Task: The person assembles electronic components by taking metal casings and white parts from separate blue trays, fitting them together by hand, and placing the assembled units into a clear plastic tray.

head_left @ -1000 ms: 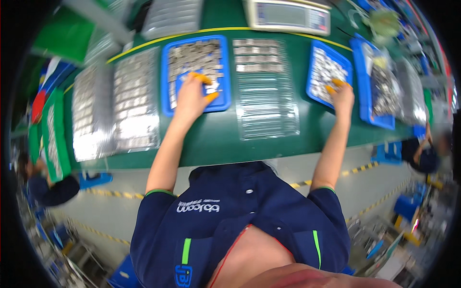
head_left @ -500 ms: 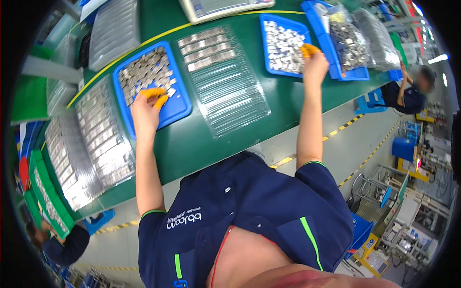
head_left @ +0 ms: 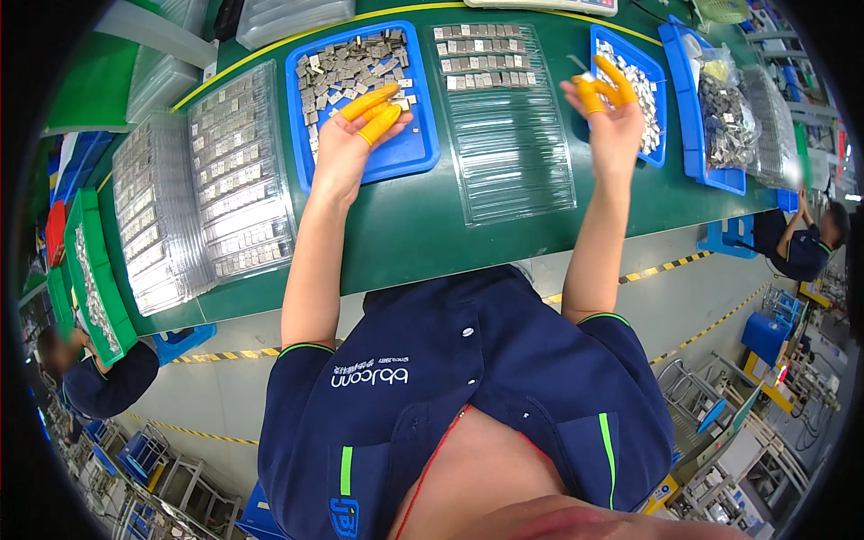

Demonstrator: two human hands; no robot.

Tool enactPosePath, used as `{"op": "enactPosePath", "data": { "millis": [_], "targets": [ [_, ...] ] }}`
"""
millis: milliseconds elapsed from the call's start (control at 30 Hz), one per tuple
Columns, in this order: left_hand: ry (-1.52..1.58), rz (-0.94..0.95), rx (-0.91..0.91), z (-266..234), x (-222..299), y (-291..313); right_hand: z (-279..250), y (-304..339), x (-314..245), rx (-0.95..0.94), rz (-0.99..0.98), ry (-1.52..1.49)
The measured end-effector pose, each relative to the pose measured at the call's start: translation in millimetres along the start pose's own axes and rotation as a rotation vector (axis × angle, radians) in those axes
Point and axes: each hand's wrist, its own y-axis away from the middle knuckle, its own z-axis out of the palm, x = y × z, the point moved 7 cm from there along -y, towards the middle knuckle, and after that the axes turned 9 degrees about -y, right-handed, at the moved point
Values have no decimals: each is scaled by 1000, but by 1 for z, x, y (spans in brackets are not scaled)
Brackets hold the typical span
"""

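Observation:
My left hand (head_left: pixel 358 133), with yellow finger cots, is over the near right part of a blue tray (head_left: pixel 412 160). Its thumb and fingers are pinched together, and whatever lies between them is too small to make out. Flat metal pieces (head_left: pixel 351 67) fill much of that tray. My right hand (head_left: pixel 615 121), also in yellow cots, is raised at the left edge of a second blue tray (head_left: pixel 655 160) holding small white parts (head_left: pixel 641 90). A small pale part (head_left: pixel 589 77) shows at its thumb tip. Between the hands lies a clear ribbed plastic tray (head_left: pixel 513 171), its far rows filled with metal pieces.
Filled clear trays (head_left: pixel 238 180) lie stacked at the left, beside a green bin (head_left: pixel 99 279) of parts. A larger blue bin (head_left: pixel 693 135) with bagged metal parts stands at the right. Part of a scale (head_left: pixel 576 4) shows at the far edge. Other people sit at both sides.
The view has shifted, so the table things appear further right. My right hand has come up out of the white parts, toward the clear tray. My left hand stays by its tray, fingers now closer together.

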Motion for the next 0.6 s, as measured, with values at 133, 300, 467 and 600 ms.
{"op": "enactPosePath", "data": {
  "millis": [133, 300, 467, 600],
  "targets": [
    [76, 23, -59, 5, -1, -2, 36, 15, 20, -107, 115, 47],
    [-20, 58, -100, 8, 5, 1, 71, 26, 22, -146, 78, 58],
    [-45, 147, -243, 22, 7, 11, 82, 31, 32, -150, 155, 18],
    [-11, 151, -217, 20, 7, 12, 75, 33, 35, -167, 194, 242]
  ]
}}
